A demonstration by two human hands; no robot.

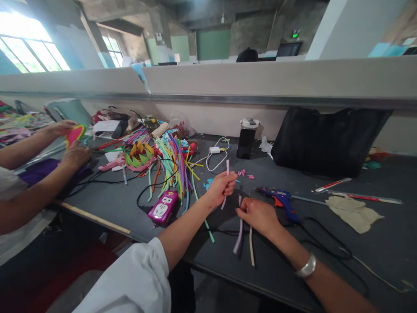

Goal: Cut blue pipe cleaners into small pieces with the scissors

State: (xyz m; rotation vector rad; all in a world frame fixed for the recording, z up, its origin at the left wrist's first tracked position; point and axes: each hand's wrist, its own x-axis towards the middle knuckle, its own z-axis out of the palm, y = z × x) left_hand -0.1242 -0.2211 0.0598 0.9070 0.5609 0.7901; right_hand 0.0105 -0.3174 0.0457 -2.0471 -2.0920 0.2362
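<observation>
My left hand (222,189) is closed in a fist around a pale lilac pipe cleaner (227,167), which sticks out above and below the fingers. To its right, my right hand (260,216) has curled fingers pinching a second lilac strip (239,237), likely another pipe cleaner; its wider end points toward the table's front edge. A beige strip (251,248) lies just under that hand. Small pink scraps (246,174) and blue scraps (208,184) lie beyond my left hand. A blue glue gun (286,204) rests right of my right hand.
A bundle of coloured pipe cleaners (176,163) and a purple power socket (163,208) are on the left. A tumbler (246,139), a black bag (325,141) and a beige cloth (353,213) stand or lie beyond. A co-worker's hands (76,154) hold a pink-and-yellow piece. Black cables cross the table.
</observation>
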